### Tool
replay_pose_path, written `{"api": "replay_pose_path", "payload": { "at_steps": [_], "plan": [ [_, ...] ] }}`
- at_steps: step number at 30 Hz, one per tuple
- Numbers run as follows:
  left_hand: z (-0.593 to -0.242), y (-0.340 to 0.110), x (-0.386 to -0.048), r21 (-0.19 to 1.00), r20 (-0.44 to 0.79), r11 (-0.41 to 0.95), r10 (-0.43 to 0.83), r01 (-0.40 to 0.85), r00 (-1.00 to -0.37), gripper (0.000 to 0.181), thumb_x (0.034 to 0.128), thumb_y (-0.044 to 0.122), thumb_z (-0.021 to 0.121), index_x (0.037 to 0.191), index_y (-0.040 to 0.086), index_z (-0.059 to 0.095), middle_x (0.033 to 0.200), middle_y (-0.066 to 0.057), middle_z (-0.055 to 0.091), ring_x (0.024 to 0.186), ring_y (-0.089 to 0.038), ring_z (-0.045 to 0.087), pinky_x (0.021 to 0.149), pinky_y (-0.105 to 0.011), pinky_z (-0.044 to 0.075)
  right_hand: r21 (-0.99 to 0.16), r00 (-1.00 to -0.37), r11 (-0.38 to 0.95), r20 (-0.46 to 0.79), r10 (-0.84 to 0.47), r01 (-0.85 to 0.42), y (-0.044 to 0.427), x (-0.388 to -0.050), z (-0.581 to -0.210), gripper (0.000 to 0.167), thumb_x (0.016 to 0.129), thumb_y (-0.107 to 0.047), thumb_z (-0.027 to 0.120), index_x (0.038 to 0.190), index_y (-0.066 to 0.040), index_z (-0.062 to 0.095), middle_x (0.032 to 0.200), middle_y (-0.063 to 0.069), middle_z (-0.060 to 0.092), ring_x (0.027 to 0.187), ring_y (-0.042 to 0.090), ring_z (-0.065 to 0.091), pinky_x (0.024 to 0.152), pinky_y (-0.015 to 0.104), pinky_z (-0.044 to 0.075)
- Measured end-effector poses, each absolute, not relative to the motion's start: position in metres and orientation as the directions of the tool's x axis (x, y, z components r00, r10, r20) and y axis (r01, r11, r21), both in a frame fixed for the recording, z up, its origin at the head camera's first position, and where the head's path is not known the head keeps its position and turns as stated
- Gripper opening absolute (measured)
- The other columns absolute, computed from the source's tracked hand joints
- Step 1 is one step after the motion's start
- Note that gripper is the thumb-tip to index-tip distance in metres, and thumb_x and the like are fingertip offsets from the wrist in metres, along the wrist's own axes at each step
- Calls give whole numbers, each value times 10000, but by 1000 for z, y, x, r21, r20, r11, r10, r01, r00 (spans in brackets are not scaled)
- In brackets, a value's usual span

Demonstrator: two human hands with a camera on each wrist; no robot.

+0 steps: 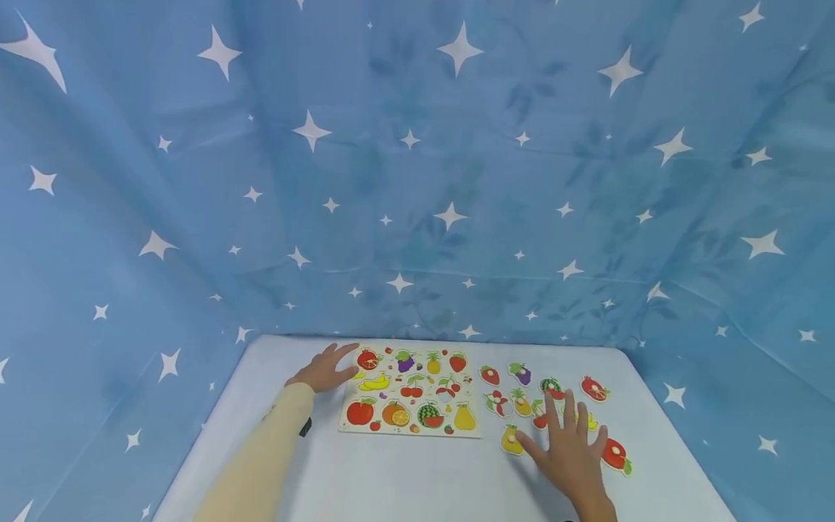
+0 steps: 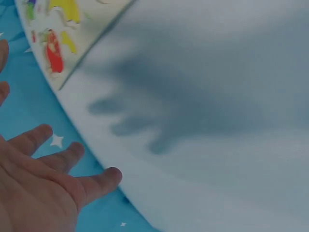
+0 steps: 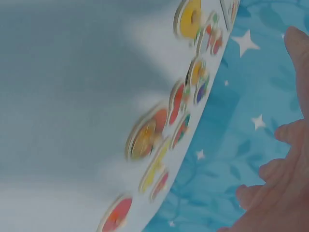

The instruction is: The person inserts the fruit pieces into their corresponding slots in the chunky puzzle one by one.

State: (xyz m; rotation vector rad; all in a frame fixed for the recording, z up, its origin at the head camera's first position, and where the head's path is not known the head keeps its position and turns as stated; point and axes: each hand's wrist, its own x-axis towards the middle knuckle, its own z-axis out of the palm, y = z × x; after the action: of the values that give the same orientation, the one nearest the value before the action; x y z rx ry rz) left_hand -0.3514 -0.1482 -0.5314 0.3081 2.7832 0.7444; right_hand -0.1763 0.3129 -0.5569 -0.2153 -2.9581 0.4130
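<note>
Across from me, the left hand (image 1: 325, 370) stretches out empty, fingers spread, by the ten-o'clock corner of a flat, fruit-patterned board (image 1: 427, 396); whether they touch, I can't tell. Around four o'clock from that, the right hand (image 1: 569, 457), splayed wide and empty, hovers palm-down over thick-edged, knobbed fruit cut-outs (image 1: 512, 440) on the smooth white tabletop (image 1: 404, 478).

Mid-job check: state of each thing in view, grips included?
White rectangular fruit-printed puzzle board: flat, no knobbed piece seen in it.
Red apple-shaped knobbed piece: loose, right of the board.
Yellow pear-shaped knobbed piece: loose, off the board.
Other colourful fruit-shaped pieces: loose, some partly hidden.
Left bare-hand grip: fingers spread, holding nothing, by board's left edge; contact unclear.
Right bare-hand grip: fingers spread above pieces, holding nothing.
</note>
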Motion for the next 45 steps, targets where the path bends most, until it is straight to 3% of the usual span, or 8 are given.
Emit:
{"api": "replay_pose_path", "payload": {
  "at_steps": [4,8,12,20,27,36,43,45],
  "plan": [
    [-545,-151,-357,481,-244,867,276,131,-930,598,1060,360,674,1611,206,499,1683,-294,313,1509,-556,312,1112,-789,326,-291,-974,941,96,206,171,325,-164,-551,1055,902,-560,801,1644,7,309,1684,389,98,1496,637,88,1090,888,-28],
    [-560,-155,-358,434,-282,894,253,112,-925,618,1036,411,691,1600,228,515,1685,-290,307,1506,-586,266,1103,-838,262,-282,-967,936,78,241,210,337,-155,-546,1051,910,-559,792,1640,18,303,1692,387,75,1494,639,86,1096,886,-26],
    [-577,-159,-361,423,-259,897,259,132,-931,667,1014,454,702,1613,247,496,1695,-286,286,1520,-614,189,1090,-882,179,-275,-958,932,92,271,237,353,-149,-544,1055,901,-566,794,1620,46,324,1682,401,80,1479,656,99,1088,893,-25],
    [-595,-173,-360,397,-202,893,310,212,-929,727,977,557,700,1603,248,500,1686,-338,235,1503,-657,137,1022,-944,129,-294,-951,926,123,284,238,374,-146,-531,1034,899,-519,816,1621,37,328,1681,405,80,1477,662,119,1079,903,-27],
    [-583,-172,-357,378,-219,897,329,231,-919,730,972,528,719,1592,208,506,1655,-378,236,1462,-678,158,988,-953,175,-312,-951,931,176,255,192,407,-168,-502,977,945,-436,797,1640,25,288,1672,407,121,1495,643,147,1097,892,40],
    [-577,-164,-357,348,-212,902,340,254,-916,727,964,525,735,1581,201,528,1632,-379,278,1443,-675,209,963,-944,246,-308,-958,941,197,207,140,460,-224,-463,775,999,-307,753,1568,83,399,1563,425,370,1429,649,310,1085,858,197],
    [-581,-167,-360,322,-225,912,335,255,-915,740,956,549,735,1581,210,531,1625,-380,288,1430,-684,217,948,-948,257,-391,-978,911,98,185,134,479,-258,-470,560,1016,-154,717,1469,111,521,1446,409,518,1363,655,376,1073,850,229],
    [-581,-167,-360,320,-225,912,337,257,-914,737,956,550,736,1577,209,536,1620,-383,293,1425,-688,223,942,-950,260,-438,-978,885,54,199,156,482,-264,-480,511,1016,-121,717,1448,99,555,1400,393,559,1334,628,420,1074,816,287]
  ]
}}
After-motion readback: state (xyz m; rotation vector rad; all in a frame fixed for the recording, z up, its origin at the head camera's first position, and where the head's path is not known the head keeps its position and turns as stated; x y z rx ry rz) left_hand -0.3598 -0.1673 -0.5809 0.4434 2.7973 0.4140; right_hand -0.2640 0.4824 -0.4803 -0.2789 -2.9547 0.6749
